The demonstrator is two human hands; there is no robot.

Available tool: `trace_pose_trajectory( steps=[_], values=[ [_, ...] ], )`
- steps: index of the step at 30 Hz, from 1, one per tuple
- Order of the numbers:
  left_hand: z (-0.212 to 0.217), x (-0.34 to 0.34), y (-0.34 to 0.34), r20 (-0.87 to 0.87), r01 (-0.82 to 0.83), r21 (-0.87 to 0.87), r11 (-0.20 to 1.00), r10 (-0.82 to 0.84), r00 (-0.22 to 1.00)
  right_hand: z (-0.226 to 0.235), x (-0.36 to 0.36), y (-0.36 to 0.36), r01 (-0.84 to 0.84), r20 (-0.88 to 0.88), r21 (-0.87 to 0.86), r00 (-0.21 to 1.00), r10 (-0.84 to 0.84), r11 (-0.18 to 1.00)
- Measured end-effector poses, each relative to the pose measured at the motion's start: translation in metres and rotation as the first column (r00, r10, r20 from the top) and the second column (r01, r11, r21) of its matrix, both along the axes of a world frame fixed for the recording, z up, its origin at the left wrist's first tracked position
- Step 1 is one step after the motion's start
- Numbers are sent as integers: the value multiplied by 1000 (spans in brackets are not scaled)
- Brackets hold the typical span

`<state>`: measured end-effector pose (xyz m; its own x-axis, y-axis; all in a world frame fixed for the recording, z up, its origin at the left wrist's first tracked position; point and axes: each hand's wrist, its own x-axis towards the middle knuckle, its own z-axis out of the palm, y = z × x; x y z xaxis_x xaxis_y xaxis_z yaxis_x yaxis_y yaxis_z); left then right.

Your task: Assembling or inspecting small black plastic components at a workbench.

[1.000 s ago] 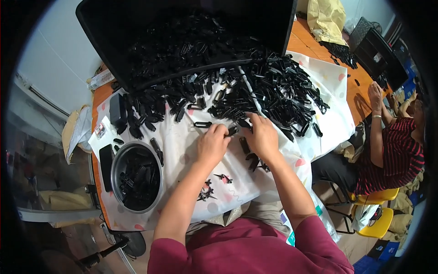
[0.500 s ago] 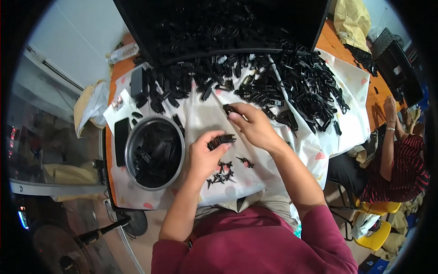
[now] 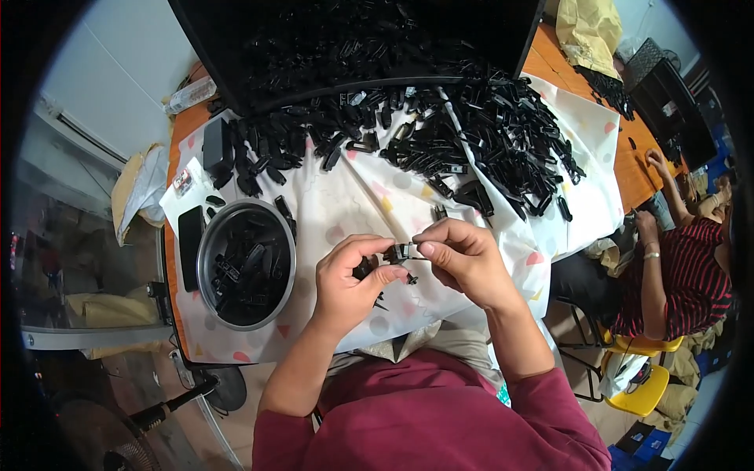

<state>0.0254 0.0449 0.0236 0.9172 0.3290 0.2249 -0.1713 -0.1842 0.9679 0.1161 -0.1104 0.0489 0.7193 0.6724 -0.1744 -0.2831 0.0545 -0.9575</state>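
Observation:
My left hand [image 3: 345, 279] is curled around black plastic parts, and one dark part [image 3: 398, 253] with a lighter, shiny end sticks out past its fingertips. My right hand [image 3: 467, 263] pinches at that end with thumb and forefinger, so both hands meet over the front of the cloth. Whatever small piece sits between the right fingertips is too small to name. A small dark spiky piece [image 3: 412, 279] shows just below the fingers. On the left, a round grey metal bowl [image 3: 291, 275] has black plastic parts [image 3: 242, 267] inside.
A wide heap of black parts [image 3: 503, 145] spills from a large black tray [image 3: 353, 85] onto the patterned cloth [image 3: 330, 192]. Beside the bowl are a black phone [image 3: 190, 247] and a dark box [image 3: 217, 149]. A co-worker in a striped top [image 3: 679, 275] sits to the right.
My right hand has come down and nearer to my left hand, and its fingertips now meet the held part. The view has shifted slightly. The co-worker's arms have moved.

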Motion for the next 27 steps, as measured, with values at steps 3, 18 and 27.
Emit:
trace_pose_trajectory(
  steps=[3, 18, 27],
  values=[
    [0, -2, 0, 34, 4, 54, 999, -6, 999, 0, 3, -4, -71, -74, 3, 995, 71, 997],
    [-21, 11, -22, 33, -24, -489, 872, 45, 998, -6, -18, 10, 156, 41, -145, 988, -151, 977],
    [-15, -6, -8, -41, 74, -833, 548, -195, 980, -23, -36, 9, 85, 222, -93, 973, -62, 992]
  ],
)
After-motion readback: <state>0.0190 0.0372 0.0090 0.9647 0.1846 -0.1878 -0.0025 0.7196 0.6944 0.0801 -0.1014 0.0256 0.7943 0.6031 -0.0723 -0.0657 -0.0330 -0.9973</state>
